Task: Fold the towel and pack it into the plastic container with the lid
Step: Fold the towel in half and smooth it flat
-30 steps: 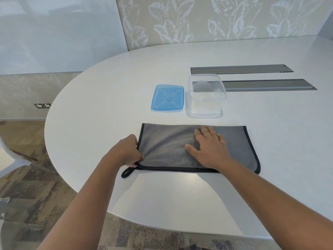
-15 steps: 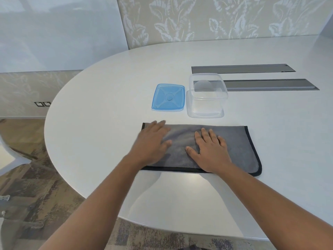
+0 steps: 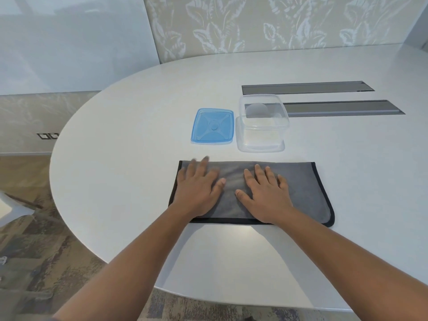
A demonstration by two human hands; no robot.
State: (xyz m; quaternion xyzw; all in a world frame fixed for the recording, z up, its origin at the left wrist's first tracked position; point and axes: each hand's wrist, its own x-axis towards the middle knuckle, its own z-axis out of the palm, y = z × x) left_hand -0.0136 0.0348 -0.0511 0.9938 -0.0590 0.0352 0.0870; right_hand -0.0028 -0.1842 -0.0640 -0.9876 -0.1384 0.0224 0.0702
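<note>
A grey towel with black edging lies folded into a wide rectangle on the white table. My left hand rests flat on the towel's left part, fingers spread and slightly blurred. My right hand lies flat on the middle of the towel, fingers apart. Behind the towel stands a clear plastic container, open and with nothing in it. Its blue lid lies flat on the table just left of it.
Two long grey cable hatches are set into the table behind and right of the container. The table's curved edge runs close on the left and front. A patterned wall stands beyond the table; carpet floor shows at lower left.
My left hand let go of the towel's left corner and moved onto the towel, lying flat. The towel's loop at the lower left is no longer in view. My right hand stayed put.
</note>
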